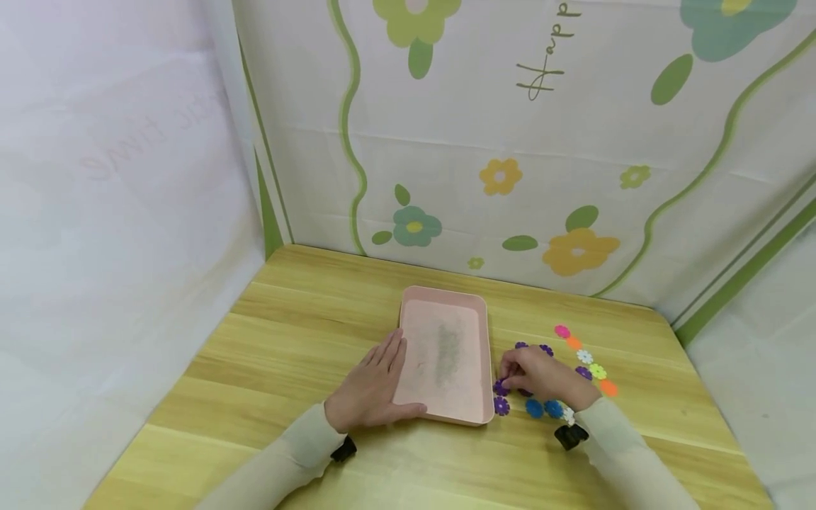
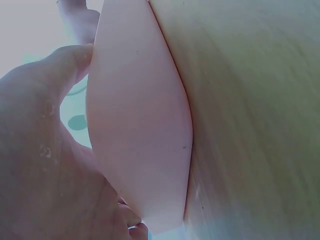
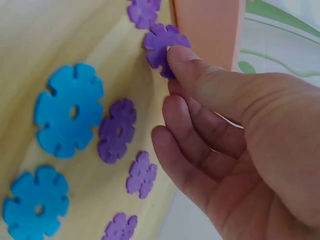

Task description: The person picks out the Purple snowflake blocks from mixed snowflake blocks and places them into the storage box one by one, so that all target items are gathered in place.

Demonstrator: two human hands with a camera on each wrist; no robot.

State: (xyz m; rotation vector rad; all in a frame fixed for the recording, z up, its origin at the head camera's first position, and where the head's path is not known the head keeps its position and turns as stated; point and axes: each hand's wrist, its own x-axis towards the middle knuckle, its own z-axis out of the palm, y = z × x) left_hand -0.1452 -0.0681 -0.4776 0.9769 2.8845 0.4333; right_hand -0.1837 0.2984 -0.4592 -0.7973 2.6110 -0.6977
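Note:
A shallow pink tray (image 1: 423, 333) lies on the wooden table. My left hand (image 1: 370, 389) rests on its left rim with straight fingers, the thumb along the near edge; the left wrist view shows the hand against the tray's outer wall (image 2: 140, 115). Beside the tray's right side, my right hand (image 3: 240, 125) pinches a purple flower-shaped plastic disc (image 3: 157, 47) between thumb and forefinger. Another purple disc (image 1: 501, 406) lies just nearer, next to the tray. Two blue discs (image 1: 534, 408) and several purple ones (image 3: 118, 131) lie around the right hand, some partly hidden beneath it.
To the right, a slanting row holds a pink disc (image 1: 562, 331), an orange disc (image 1: 609, 387), a white disc (image 1: 584, 356) and a yellow disc (image 1: 598, 371). A printed flower cloth (image 1: 446, 184) stands behind the table, with white cloth (image 1: 127, 212) at the left.

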